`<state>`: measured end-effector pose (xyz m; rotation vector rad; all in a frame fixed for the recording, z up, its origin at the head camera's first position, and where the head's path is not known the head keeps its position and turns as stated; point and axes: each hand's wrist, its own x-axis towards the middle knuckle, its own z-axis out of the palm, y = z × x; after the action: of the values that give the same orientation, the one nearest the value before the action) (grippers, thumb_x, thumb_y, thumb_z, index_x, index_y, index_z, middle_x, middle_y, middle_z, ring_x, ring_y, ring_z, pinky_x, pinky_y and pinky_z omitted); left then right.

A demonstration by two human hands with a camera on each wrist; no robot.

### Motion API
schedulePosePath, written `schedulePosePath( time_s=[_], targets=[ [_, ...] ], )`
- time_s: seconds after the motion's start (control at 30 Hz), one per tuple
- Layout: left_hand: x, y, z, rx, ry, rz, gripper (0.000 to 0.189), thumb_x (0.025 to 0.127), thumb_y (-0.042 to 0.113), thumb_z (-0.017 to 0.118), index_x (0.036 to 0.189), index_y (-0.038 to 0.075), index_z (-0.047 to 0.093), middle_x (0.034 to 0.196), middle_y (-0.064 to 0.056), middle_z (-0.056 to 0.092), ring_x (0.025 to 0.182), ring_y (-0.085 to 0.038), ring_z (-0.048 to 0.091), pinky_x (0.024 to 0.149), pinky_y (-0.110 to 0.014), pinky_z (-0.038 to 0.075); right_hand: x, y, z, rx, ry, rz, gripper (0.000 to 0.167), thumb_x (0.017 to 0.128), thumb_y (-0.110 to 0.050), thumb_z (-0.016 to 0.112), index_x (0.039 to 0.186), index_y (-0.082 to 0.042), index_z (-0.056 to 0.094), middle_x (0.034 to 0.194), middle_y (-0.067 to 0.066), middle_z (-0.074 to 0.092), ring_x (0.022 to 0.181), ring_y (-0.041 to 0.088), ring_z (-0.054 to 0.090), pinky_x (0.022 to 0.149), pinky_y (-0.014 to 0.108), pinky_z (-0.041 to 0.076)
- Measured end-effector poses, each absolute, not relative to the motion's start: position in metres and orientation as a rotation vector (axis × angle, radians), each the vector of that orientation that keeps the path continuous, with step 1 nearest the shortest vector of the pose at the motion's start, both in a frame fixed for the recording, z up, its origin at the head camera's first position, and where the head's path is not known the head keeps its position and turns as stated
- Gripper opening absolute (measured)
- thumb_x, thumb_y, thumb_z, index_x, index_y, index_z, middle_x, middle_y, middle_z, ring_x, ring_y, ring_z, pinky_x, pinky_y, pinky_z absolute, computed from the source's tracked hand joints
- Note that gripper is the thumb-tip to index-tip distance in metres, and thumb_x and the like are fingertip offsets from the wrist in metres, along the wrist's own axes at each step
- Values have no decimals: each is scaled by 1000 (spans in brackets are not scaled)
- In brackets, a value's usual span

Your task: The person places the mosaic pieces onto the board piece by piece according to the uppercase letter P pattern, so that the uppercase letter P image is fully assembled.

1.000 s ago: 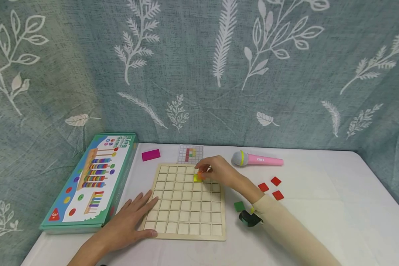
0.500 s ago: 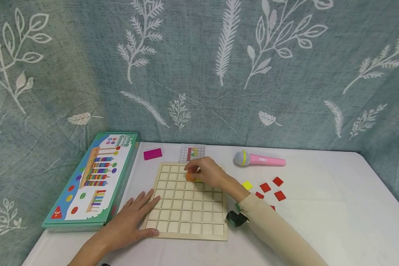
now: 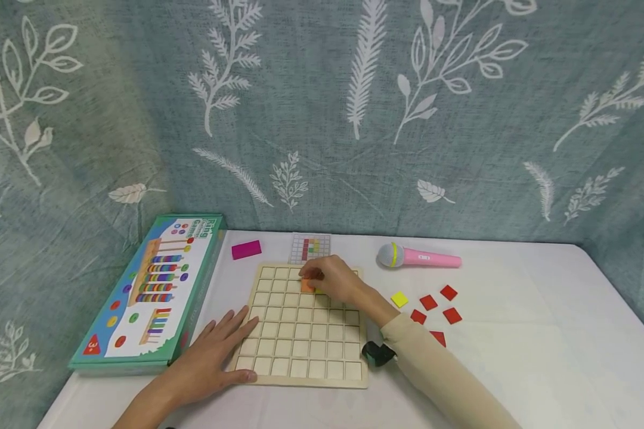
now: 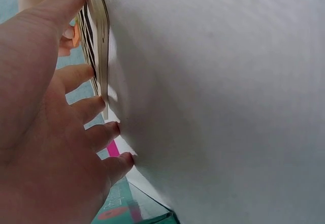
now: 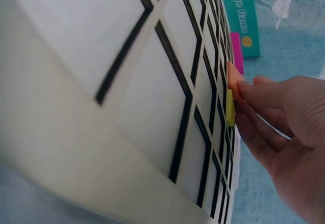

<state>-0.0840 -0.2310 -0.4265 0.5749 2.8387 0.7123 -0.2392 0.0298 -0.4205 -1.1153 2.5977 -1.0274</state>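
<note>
A wooden grid board [image 3: 295, 381] lies on the table with rows of square compartments. My right hand [image 3: 337, 280] reaches over its upper part and pinches an orange square tile [image 3: 307, 286] between thumb and fingers. In the right wrist view the orange tile [image 5: 233, 76] is tilted at the grid, right beside a yellow tile [image 5: 230, 109] sitting in the board. My left hand [image 3: 210, 356] is spread with straight fingers along the board's left edge, its thumb on the lower left corner.
Several red tiles [image 3: 428, 302] and a loose yellow tile [image 3: 399, 299] lie right of the board. Behind it are a pattern card [image 3: 296, 253], a magenta block [image 3: 246, 249] and a pink toy microphone [image 3: 432, 258]. A game box [image 3: 155, 286] stands at the left.
My right hand has moved left with the orange tile, from over the yellow tile to the compartment left of it. My left hand stays at the board's edge.
</note>
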Motion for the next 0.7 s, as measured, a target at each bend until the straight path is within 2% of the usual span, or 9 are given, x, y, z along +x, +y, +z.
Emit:
schedulePosePath(
  time_s=[0.4, 0.7],
  targets=[
    [-83, -230, -426, 573, 2845, 719, 92, 79, 66, 65, 150, 12, 41, 159, -15, 28, 144, -45, 23, 112, -65, 17, -240, 30, -421, -1081, 2604, -1010, 18, 90, -2, 69, 108, -2, 71, 97, 7, 72, 91, 18, 67, 79, 21, 53],
    [-83, -231, -425, 574, 2830, 750, 91, 80, 64, 65, 150, 10, 41, 159, -16, 27, 144, -46, 21, 112, -66, 15, -237, 60, -404, -1136, 2616, -1120, 18, 90, -1, 69, 108, 2, 71, 102, 13, 72, 89, 20, 66, 78, 25, 55]
  ],
)
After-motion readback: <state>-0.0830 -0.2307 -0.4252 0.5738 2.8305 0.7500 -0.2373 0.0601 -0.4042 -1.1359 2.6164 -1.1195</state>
